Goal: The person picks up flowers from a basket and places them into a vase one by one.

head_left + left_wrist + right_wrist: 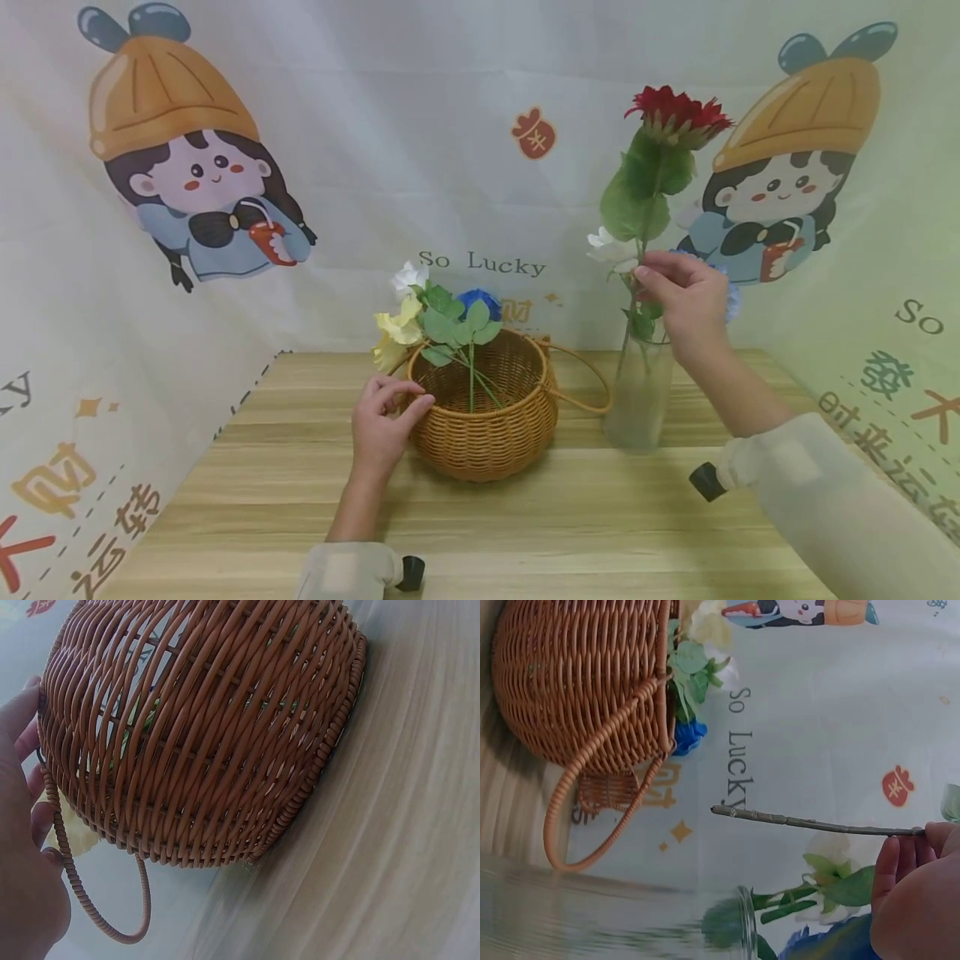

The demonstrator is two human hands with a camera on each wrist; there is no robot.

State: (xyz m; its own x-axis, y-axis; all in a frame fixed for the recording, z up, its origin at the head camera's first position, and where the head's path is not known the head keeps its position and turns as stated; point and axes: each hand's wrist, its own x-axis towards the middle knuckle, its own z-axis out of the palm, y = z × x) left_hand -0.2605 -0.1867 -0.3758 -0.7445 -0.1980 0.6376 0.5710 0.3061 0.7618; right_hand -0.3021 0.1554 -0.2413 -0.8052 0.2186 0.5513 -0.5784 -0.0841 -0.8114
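My right hand [693,304] pinches the stem [817,823] of a red artificial flower [678,117] with broad green leaves, holding it upright. The stem's lower end hangs free above the mouth of a clear glass vase [637,408]. In that vase stand a white flower [611,250] and a blue flower [832,941], the latter partly behind my right hand in the head view. My left hand [386,421] grips the rim of a brown wicker basket [483,442] at its left side. Yellow [401,325], white [410,277] and blue [480,304] flowers lean in the basket.
Basket and vase stand side by side on a wood-grain table [525,533]. The basket's right loop handle [592,404] reaches close to the vase. A printed cloth [450,167] hangs behind and along both sides.
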